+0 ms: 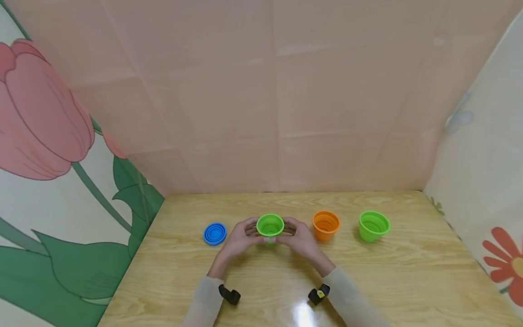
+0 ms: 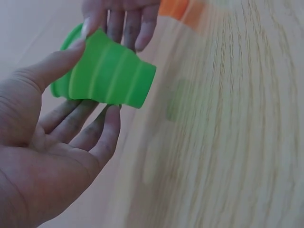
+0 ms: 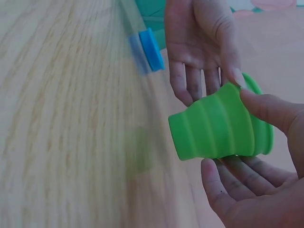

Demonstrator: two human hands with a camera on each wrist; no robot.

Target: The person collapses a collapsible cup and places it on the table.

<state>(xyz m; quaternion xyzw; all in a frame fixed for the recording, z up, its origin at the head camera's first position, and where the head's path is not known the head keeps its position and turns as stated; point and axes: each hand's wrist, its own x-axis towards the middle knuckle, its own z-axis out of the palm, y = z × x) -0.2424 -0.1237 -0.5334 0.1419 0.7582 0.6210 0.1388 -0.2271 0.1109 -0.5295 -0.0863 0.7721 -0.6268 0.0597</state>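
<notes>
A green collapsible cup (image 1: 270, 225), extended to its stepped, tapered shape, is held between both hands above the table. My left hand (image 1: 240, 240) grips it from the left, its thumb near the rim and its fingers curved around the far side. On the opposite side my right hand (image 1: 303, 240) grips it the same way. Both thumbs nearly meet at the near side of the rim. In the left wrist view the cup (image 2: 111, 71) has its narrow base free of the wood. The right wrist view shows the cup's ribbed wall (image 3: 216, 123) fully unfolded.
A blue collapsible cup (image 1: 214, 234), folded flat, lies left of the hands. To the right stand an extended orange cup (image 1: 325, 225), close by the right hand, and a second extended green cup (image 1: 373, 226). The wooden table (image 1: 408, 281) meets a pink cloth backdrop (image 1: 229, 136) behind.
</notes>
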